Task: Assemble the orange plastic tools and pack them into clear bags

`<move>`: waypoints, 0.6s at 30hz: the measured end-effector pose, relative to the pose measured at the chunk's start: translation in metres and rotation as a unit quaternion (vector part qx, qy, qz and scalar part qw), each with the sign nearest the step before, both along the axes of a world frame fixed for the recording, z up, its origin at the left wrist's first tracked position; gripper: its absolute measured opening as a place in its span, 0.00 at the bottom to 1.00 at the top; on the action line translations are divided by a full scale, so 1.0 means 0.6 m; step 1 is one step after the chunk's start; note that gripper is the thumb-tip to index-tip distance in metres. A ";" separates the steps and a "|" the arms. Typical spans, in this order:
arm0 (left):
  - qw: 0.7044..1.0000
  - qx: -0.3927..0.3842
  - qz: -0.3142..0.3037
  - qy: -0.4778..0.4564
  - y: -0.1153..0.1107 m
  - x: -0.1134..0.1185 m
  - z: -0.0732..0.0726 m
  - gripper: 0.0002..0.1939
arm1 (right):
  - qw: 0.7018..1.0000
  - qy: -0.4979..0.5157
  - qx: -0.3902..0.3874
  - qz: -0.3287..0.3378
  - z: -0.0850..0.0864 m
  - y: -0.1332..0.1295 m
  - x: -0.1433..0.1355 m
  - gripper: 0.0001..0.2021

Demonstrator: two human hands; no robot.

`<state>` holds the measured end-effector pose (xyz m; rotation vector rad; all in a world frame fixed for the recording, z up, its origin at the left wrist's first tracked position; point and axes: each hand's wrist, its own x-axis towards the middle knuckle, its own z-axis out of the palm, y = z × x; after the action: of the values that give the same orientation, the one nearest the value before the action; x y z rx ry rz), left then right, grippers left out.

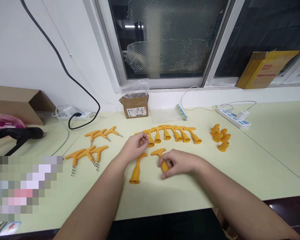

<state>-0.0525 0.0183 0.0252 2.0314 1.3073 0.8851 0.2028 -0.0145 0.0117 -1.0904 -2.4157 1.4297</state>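
Observation:
My right hand [178, 162] is curled around the sleeve of a yellow corkscrew [158, 152], whose T-shaped handle points away from me. Fingers bent together, my left hand [135, 146] is at the left end of a row of sleeved yellow corkscrews [177, 134]; a handle shows partly behind it, and whether the fingertips grip anything is hidden. Between my forearms lies another sleeved corkscrew [135, 171], its flared end towards me. Several corkscrews with bare metal spirals [98, 154] are on the left. Loose yellow sleeves [223, 146] are grouped at the right.
At the back stand a small cardboard box [137, 108] and a clear plastic bag [165, 115]. Power strips [233, 117] with cables are near the wall on both sides. A black cable [61, 60] hangs at the left, near a larger carton [17, 101].

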 end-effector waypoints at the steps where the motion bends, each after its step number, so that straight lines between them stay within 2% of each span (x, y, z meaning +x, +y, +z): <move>1: 1.000 0.003 0.001 0.003 0.000 -0.001 0.000 0.04 | 1.000 -0.004 -0.004 -0.002 -0.001 0.001 0.001 0.27; 9: 0.999 0.004 0.033 0.005 0.007 -0.017 0.002 0.05 | 0.999 -0.019 -0.005 -0.034 -0.006 0.008 0.021 0.30; 15: 0.999 -0.004 0.043 0.009 0.004 -0.021 0.006 0.05 | 0.994 -0.015 0.050 -0.094 -0.005 0.018 0.041 0.26; 18: 0.997 0.000 0.068 0.033 0.010 -0.026 0.004 0.05 | 0.992 -0.012 0.075 -0.106 -0.001 0.022 0.048 0.23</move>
<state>-0.0684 0.0240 0.0277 2.0064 1.4964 0.8849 0.2317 -0.0015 0.0113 -1.2867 -2.2973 1.1568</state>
